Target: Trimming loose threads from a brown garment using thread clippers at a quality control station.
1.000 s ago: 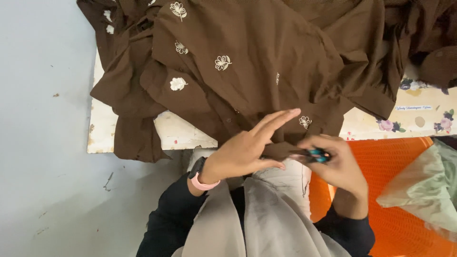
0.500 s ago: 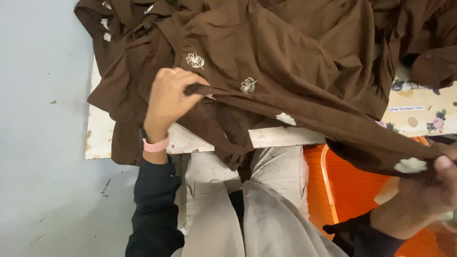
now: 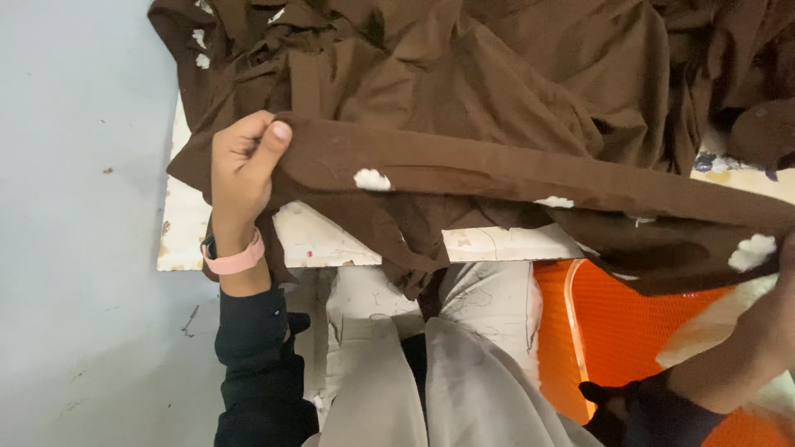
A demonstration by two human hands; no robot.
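A large brown cloth [image 3: 497,91] with small white embroidered flowers lies heaped over a low white board [image 3: 331,240]. My left hand [image 3: 240,165] is closed on one edge of the cloth, thumb on top, with a pink band at the wrist. My right hand [image 3: 787,248] is at the right frame edge, mostly out of view, and appears to hold the other end of the same edge. The cloth edge [image 3: 513,178] is stretched taut between the two hands, above my lap.
An orange plastic crate [image 3: 613,331] stands on the right beside my knees. The grey floor [image 3: 74,248] lies to the left of the board. My light trousers [image 3: 431,348] fill the lower middle.
My hands were together at the cloth's front, the right holding a small blue-green tool. They have since moved apart, pulling the cloth edge out straight between them.
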